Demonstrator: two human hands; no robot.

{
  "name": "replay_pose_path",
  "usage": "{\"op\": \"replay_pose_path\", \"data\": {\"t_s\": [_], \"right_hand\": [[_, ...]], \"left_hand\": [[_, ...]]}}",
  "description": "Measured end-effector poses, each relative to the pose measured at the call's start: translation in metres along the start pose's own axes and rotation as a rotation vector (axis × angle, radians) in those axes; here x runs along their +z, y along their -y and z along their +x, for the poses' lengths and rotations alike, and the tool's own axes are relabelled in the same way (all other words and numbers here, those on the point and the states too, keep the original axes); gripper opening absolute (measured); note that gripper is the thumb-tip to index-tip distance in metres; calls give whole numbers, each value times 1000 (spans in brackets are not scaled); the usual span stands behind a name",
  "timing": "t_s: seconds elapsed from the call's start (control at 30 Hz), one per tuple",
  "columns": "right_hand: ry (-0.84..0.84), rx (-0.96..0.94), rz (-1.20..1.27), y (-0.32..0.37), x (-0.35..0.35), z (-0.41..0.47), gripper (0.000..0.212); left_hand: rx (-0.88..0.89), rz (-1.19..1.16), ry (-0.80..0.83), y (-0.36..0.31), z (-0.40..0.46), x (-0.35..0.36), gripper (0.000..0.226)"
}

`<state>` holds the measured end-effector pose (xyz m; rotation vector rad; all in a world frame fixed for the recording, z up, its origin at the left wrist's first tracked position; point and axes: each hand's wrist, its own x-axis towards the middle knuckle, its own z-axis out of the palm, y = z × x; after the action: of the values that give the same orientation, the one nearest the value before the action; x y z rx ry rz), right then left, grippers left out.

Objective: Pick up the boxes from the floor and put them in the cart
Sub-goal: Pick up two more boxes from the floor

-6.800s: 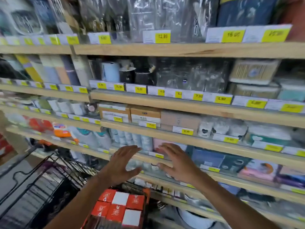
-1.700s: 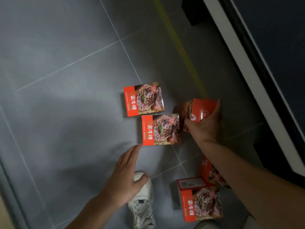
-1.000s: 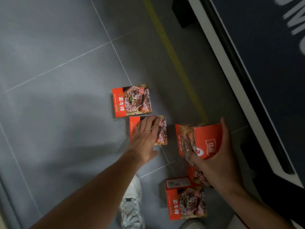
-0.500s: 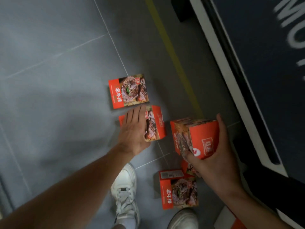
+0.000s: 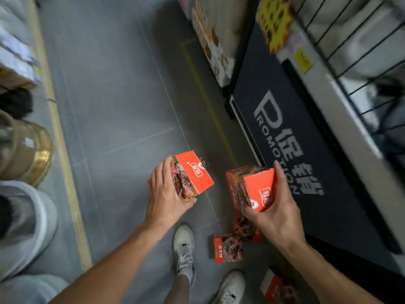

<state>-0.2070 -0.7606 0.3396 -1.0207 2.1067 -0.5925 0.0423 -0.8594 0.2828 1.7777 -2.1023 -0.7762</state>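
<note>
At the far left edge stands a gold-toned container (image 5: 28, 150) beside a pale yellow strip along the grey tiled floor (image 5: 122, 110), neither of which showed half a second ago, when the view looked straight down. The left hand (image 5: 165, 194), which then lay flat over a box on the tiles, now has that red box (image 5: 191, 177) lifted clear of the floor, fingers curled over its top edge and thumb under its lower corner. The other box that lay just above it on the floor is no longer in sight. The right hand (image 5: 275, 210) is closed around a stack of red boxes (image 5: 249, 187), as before, carried at about the same height as the left one. Below them a white sneaker (image 5: 184, 244) stands beside one red box lying flat (image 5: 228, 250), with another partly hidden box (image 5: 244, 227) behind the right hand, both where they were. Near the bottom edge a further box (image 5: 279, 289) lies by the second sneaker (image 5: 230, 288). To the right runs a dark promotion panel (image 5: 291, 137), now legible, under a wire rack (image 5: 359, 62).
</note>
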Motion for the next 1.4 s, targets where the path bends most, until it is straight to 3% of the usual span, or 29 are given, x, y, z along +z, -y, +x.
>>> {"op": "replay_pose_path", "data": {"t_s": [0.33, 0.67, 0.9, 1.1, 1.4], "right_hand": [[-79, -189, 11, 147, -155, -114, 124], [-222, -326, 68, 209, -281, -212, 123], [-364, -398, 62, 214, -326, -263, 120], [-450, -336, 69, 213, -347, -302, 120], [-671, -173, 70, 215, -355, -370, 125]], "left_hand": [[175, -131, -213, -151, -58, -205, 134], [367, -163, -291, -267, -118, -334, 132], [492, -305, -310, -321, -126, -382, 131], [606, -370, -256, -353, -116, -397, 130], [848, -469, 13, -387, -115, -395, 133]]}}
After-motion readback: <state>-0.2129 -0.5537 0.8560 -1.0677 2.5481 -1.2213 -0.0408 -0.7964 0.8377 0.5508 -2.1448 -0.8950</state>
